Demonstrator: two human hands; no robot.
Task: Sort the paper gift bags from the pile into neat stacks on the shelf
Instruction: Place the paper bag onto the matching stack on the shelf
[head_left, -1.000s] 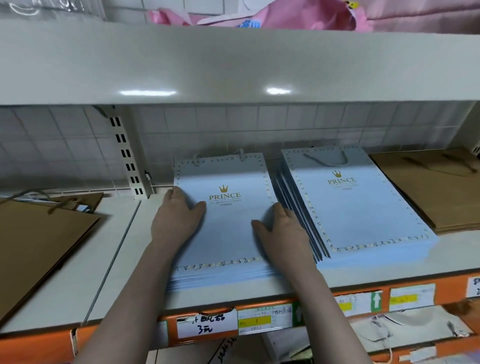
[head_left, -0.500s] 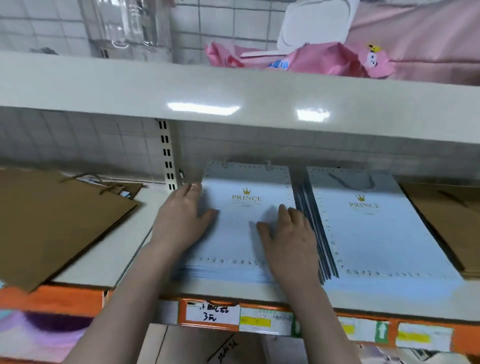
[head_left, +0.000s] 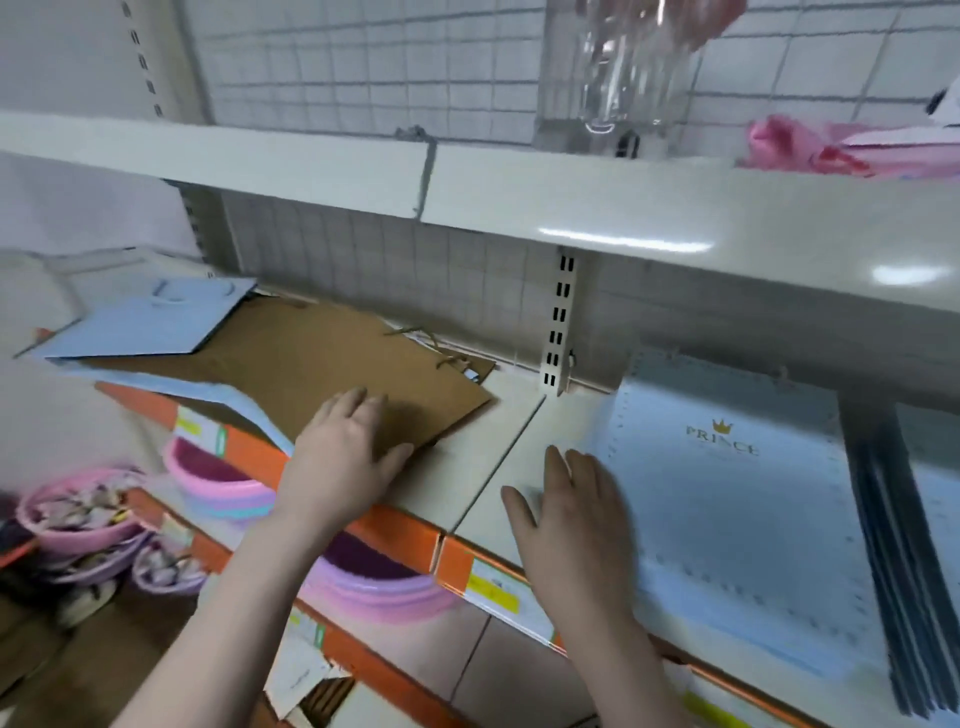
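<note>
Resting flat with straight fingers, the left hand (head_left: 345, 457) touches the flat brown kraft-paper bag (head_left: 311, 364). The right hand (head_left: 574, 525), fingers likewise straight, lies against the pale blue "PRINCE" gift-bag stack (head_left: 737, 519).

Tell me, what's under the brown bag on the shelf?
Under the brown bag a pale blue bag peeks out at the front edge. How many more lie beneath is hidden. The left hand rests on top.
</note>
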